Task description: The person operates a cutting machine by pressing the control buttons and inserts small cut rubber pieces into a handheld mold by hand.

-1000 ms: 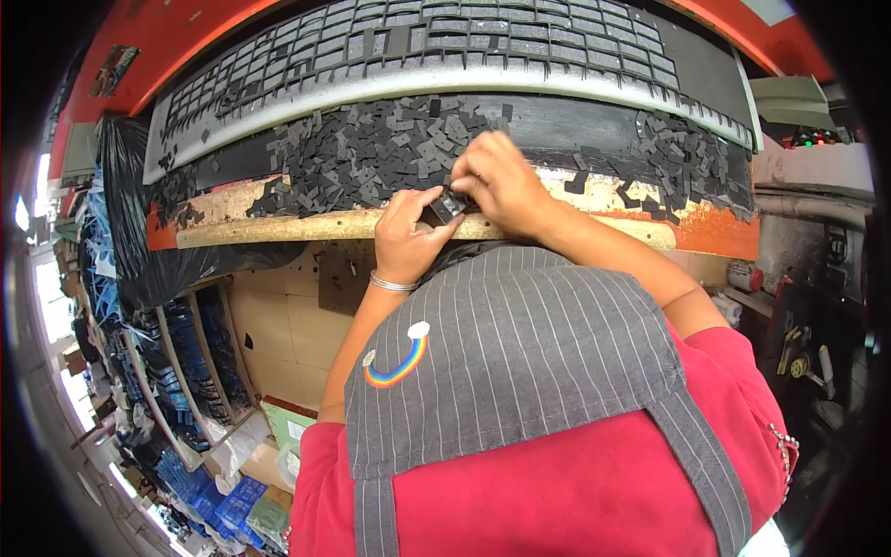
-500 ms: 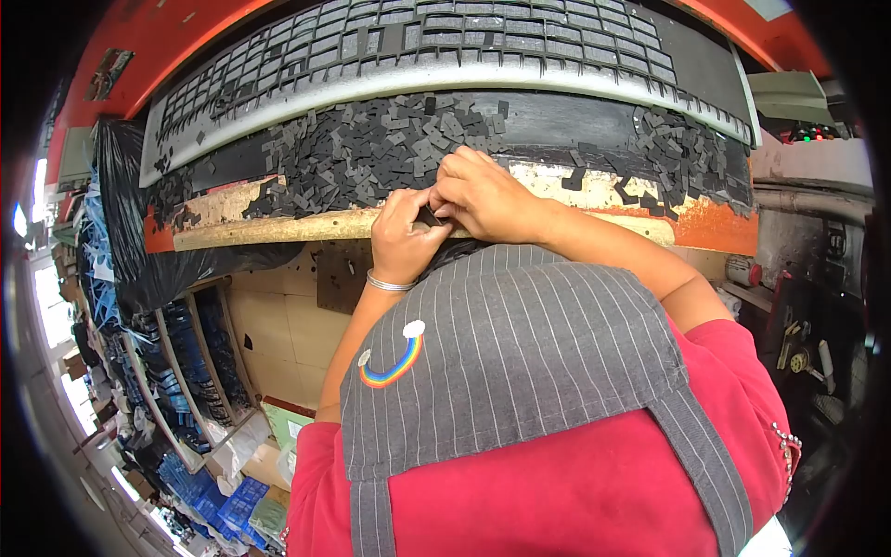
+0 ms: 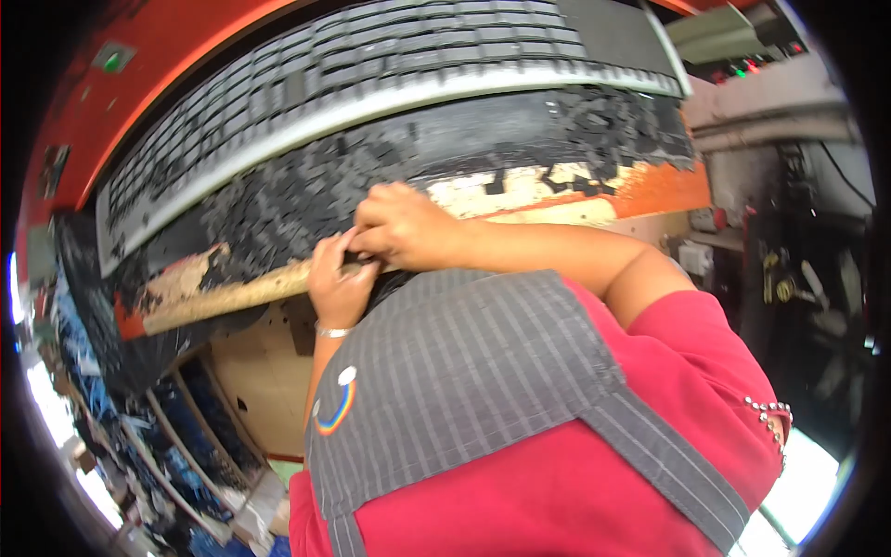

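Observation:
My left hand [image 3: 340,286] and my right hand [image 3: 401,227] meet at the front edge of the workbench, both closed with fingertips pinched together. A small black piece [image 3: 353,267] shows dark between them, partly covered by the fingers and blurred. Beyond my hands lies a heap of small flat black pieces [image 3: 278,195], mostly rectangular. A bracelet circles my left wrist. The striped grey apron, with a rainbow patch, comes up close below both hands.
A large black grid sheet [image 3: 371,56] lies behind the heap, along a pale bar [image 3: 390,96]. More black pieces [image 3: 617,125] are scattered at the right. The bench has a worn wooden front edge [image 3: 232,299]. A black plastic bag [image 3: 88,269] hangs at the left.
The camera view has turned and shifted, so the bench appears more tilted and my hands sit farther left and lower. Both hands stay pinched together.

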A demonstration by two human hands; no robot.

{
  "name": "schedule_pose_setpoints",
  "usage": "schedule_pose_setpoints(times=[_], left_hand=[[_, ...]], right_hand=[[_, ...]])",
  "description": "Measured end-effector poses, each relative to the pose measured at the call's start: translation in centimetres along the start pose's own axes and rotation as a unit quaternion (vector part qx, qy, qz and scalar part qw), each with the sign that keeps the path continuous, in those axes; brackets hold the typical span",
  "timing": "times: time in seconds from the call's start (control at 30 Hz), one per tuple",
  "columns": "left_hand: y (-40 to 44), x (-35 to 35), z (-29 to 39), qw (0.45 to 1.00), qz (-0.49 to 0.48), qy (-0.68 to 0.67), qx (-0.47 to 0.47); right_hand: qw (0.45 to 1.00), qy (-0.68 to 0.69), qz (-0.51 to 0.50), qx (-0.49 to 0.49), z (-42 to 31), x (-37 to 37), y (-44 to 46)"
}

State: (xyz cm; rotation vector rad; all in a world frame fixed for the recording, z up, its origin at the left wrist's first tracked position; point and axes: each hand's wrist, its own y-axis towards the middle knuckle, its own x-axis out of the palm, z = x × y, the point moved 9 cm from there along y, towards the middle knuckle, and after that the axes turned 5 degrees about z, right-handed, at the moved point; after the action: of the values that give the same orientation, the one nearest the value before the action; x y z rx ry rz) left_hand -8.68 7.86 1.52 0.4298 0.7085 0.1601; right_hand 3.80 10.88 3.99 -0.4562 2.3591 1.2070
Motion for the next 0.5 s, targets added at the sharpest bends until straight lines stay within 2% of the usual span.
schedule_pose_setpoints(times=[0.3,0.5], left_hand=[[0.0,0.1,-0.1,1.000,-0.003,0.004,0.000],[-0.2,0.2,-0.3,1.000,-0.019,0.015,-0.010]], right_hand=[[0.998,-0.059,0.000,0.002,-0.6,0.0,-0.4],[0.990,0.060,-0.095,0.089,1.4,1.7,0.0]])
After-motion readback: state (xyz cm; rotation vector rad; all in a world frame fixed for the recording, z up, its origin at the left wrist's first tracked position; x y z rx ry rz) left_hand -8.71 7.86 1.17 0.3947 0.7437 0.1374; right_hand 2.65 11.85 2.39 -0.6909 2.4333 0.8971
